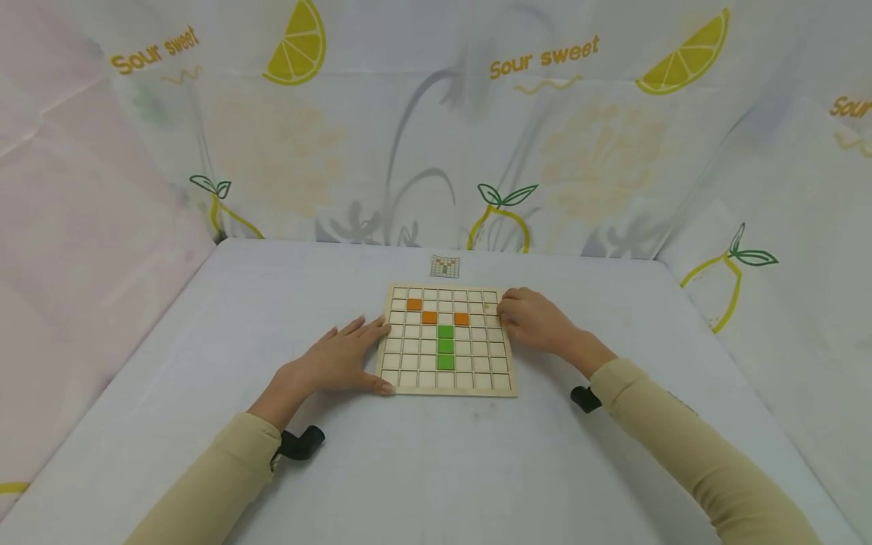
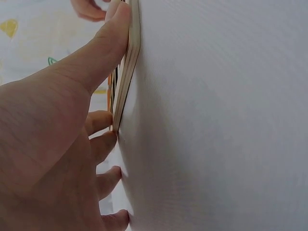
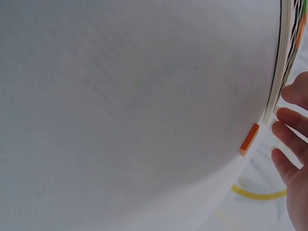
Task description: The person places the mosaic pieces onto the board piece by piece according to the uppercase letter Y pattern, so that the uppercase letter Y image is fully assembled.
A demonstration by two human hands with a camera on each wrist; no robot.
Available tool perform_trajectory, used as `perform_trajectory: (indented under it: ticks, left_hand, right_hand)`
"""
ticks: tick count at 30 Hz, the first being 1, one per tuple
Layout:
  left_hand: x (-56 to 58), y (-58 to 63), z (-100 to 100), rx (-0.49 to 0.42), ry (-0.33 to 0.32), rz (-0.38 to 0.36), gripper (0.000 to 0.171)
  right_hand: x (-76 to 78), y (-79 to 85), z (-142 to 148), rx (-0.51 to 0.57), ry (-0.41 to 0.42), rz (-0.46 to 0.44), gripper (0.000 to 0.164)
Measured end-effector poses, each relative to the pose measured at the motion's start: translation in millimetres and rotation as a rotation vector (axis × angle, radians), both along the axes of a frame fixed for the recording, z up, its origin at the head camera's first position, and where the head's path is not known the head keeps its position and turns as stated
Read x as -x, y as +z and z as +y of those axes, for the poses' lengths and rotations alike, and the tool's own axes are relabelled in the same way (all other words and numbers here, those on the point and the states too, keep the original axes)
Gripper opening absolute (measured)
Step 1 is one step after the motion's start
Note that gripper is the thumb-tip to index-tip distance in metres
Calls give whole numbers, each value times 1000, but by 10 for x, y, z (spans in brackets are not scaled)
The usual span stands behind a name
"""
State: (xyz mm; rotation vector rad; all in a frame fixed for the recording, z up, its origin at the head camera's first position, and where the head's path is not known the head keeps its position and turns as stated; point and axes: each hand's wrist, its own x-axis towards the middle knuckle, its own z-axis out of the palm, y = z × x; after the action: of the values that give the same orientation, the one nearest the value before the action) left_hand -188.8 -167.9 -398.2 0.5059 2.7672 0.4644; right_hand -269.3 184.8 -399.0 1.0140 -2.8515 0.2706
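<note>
A square wooden grid board (image 1: 480,393) lies flat on the table, with three orange tiles (image 1: 429,318) and a column of three green tiles (image 1: 446,346) in its cells. My left hand (image 1: 341,356) spreads along the left side, its thumb on the near left corner. In the left wrist view, fingertips meet the board's edge and the tabletop. At the far right corner, my right hand (image 1: 538,318) touches the board with bent, relaxed fingers. The right wrist view shows a loose orange tile (image 3: 249,138) beside the board, apart from those fingers; in the head view this hand hides it.
Behind the board lies a small card (image 1: 445,266) printed with a coloured grid pattern. White cloth covers the table (image 1: 436,469). Lemon-printed curtains (image 1: 381,151) hang behind and at both sides. A black wrist camera (image 1: 302,443) sticks out by the left cuff.
</note>
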Motion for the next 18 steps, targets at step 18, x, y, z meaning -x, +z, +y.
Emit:
perform_trajectory:
  ticks: [18]
  left_hand:
    - [-16,22,1,-1,0,-2,111]
  right_hand:
    - [23,27,130,32,-72,-7,19]
